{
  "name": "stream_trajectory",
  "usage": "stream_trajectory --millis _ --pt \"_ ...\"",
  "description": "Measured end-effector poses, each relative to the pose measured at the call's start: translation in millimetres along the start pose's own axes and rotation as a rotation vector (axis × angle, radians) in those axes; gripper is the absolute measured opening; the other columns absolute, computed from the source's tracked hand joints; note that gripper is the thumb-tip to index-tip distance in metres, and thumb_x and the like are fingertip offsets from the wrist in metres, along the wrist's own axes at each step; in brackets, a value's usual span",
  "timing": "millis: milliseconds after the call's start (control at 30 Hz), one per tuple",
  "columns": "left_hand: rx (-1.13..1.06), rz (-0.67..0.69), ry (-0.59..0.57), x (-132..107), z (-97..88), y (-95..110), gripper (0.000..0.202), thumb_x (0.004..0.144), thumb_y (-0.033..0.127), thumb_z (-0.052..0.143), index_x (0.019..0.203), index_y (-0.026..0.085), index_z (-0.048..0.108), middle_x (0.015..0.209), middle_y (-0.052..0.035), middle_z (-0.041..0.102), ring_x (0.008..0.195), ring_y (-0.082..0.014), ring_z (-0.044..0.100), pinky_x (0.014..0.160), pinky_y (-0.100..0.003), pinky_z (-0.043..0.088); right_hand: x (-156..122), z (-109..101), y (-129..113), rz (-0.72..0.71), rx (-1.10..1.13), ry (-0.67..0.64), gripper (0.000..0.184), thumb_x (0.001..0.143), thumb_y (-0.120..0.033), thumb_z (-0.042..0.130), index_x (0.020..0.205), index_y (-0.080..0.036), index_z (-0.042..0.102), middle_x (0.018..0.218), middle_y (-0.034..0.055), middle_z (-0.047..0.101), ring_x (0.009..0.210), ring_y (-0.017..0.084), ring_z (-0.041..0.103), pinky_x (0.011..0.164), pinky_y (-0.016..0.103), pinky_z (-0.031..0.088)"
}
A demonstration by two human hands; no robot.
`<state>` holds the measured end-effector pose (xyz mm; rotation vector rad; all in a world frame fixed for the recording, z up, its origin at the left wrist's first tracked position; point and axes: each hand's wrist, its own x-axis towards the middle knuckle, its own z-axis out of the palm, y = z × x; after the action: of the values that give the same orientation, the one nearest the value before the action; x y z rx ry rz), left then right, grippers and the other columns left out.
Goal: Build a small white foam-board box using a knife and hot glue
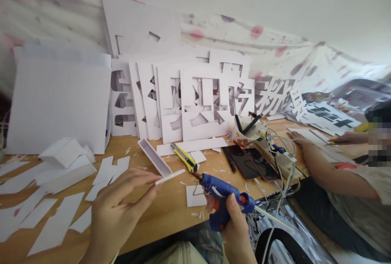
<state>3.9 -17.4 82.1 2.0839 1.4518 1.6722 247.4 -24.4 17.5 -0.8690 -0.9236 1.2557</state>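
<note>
My left hand (117, 209) pinches a thin white foam strip (170, 176) between thumb and fingers, holding it level above the wooden table (171, 211). My right hand (236, 225) grips a blue hot glue gun (221, 197) by its handle, a finger near the red trigger. The gun's nozzle points left toward the strip's right end, a small gap apart. A white open-topped foam channel (153, 157) lies just behind the strip.
Cut-out white foam boards (201, 105) lean against the wall. Loose white strips (55, 215) cover the left side. A yellow utility knife (184, 156), pen cup (246, 132), two phones (252, 162) and cables lie mid-table. Another person's arm (324, 166) rests at right.
</note>
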Motion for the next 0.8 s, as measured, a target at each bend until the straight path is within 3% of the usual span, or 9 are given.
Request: stream_trajectory --millis 233,467,633,800 --pt "-0.013 -0.064 -0.001 -2.6 0.8 -2.2 0.013 0.092 0.02 0.071 0.092 0.032 0.074 0.092 0.0068 0.076 0.09 -0.0117 0.074 0.089 -0.021 0.058 -2.1 9.7 -2.5 0.023 -0.03 0.078 0.054 0.082 -0.071 0.074 0.081 -0.018 0.08 0.055 0.0047 0.068 0.045 0.013 0.052 0.042 0.022 0.036" --pt "-0.075 -0.14 -0.001 -5.9 2.5 -8.3 0.003 0.088 0.027 0.076 0.088 0.03 0.077 0.091 0.0021 0.079 0.09 -0.018 0.076 0.086 -0.028 0.063 -1.2 10.6 -4.0 0.048 -0.033 0.076 0.06 0.078 -0.077 0.074 0.086 -0.017 0.081 0.053 0.0051 0.067 0.046 0.016 0.056 0.043 0.025 0.039" --pt "-0.22 -0.267 0.009 -3.6 8.6 -10.5 0.003 0.084 0.031 0.081 0.084 0.03 0.078 0.089 0.0014 0.08 0.089 -0.0187 0.077 0.083 -0.027 0.064 -3.4 8.0 -0.8 0.02 -0.061 0.08 0.057 0.082 -0.074 0.07 0.074 -0.019 0.076 0.053 0.0053 0.066 0.046 0.016 0.054 0.042 0.025 0.038" --pt "-0.304 -0.337 -0.003 -0.5 11.8 -9.0 0.005 0.083 0.031 0.082 0.081 0.029 0.078 0.088 0.0003 0.078 0.085 -0.0193 0.077 0.075 -0.027 0.065 -2.4 10.1 -0.5 0.021 -0.057 0.062 0.058 0.084 -0.076 0.067 0.075 -0.019 0.078 0.051 0.0049 0.064 0.042 0.015 0.05 0.039 0.027 0.037"
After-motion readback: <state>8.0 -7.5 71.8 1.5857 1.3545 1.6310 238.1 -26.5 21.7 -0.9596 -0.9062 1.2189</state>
